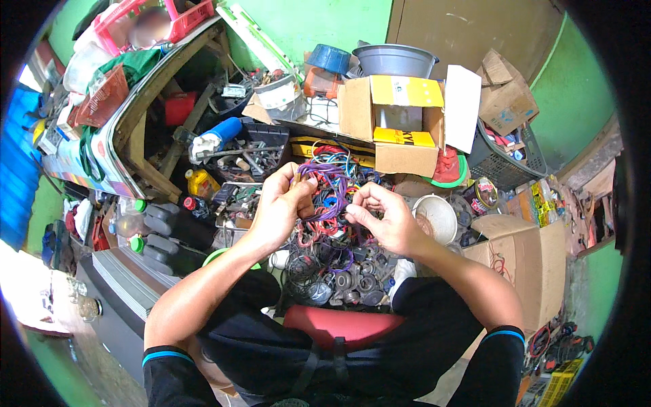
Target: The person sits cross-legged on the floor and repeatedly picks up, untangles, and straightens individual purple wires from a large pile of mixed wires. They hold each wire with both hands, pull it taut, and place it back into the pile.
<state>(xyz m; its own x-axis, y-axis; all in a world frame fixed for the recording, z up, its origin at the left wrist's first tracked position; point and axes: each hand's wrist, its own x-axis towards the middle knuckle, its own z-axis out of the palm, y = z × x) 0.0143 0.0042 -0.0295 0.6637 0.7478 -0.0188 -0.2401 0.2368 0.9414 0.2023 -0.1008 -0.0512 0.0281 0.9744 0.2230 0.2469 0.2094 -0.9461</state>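
Observation:
A loosely coiled bundle of purple wire hangs in front of me at the middle of the view. My left hand is closed round the coil's left side, thumb pressed against the fingers. At the coil's right side my right hand pinches with thumb and forefinger, apparently on a strand of the same wire; the exact contact is too small to make out. Beneath both hands lies a tangle of red, blue and black wires. Round metal and dark parts are heaped nearer to me.
An open cardboard box with yellow flaps stands behind the wires. To its left is a black crate of tools and parts. A white bowl lies right of my hands, near another carton. Dark bottles stand at left.

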